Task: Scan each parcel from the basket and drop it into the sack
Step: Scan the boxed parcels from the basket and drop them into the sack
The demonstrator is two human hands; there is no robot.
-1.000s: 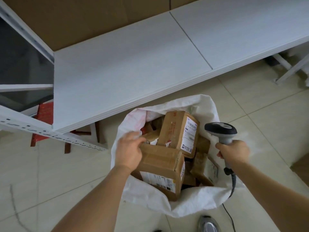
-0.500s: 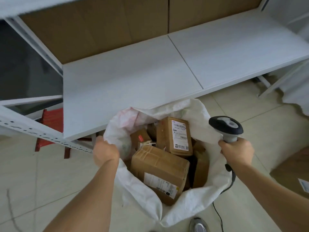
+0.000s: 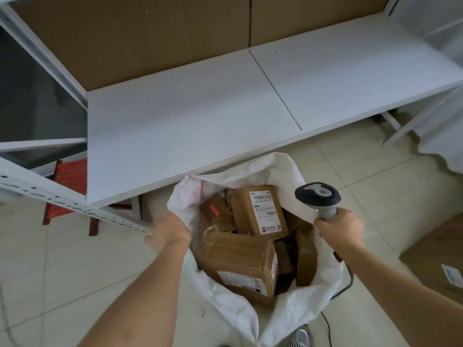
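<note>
White woven sack (image 3: 288,304) on the floor holds at least five cardboard parcels (image 3: 238,261); I see my left hand (image 3: 170,234) gripping its rim and my right hand (image 3: 340,229) clasping one scanner (image 3: 317,195).

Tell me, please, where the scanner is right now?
In the head view, the scanner is lower right, gripped by the right hand just over the right rim of the sack, in front of the shelf.
</note>
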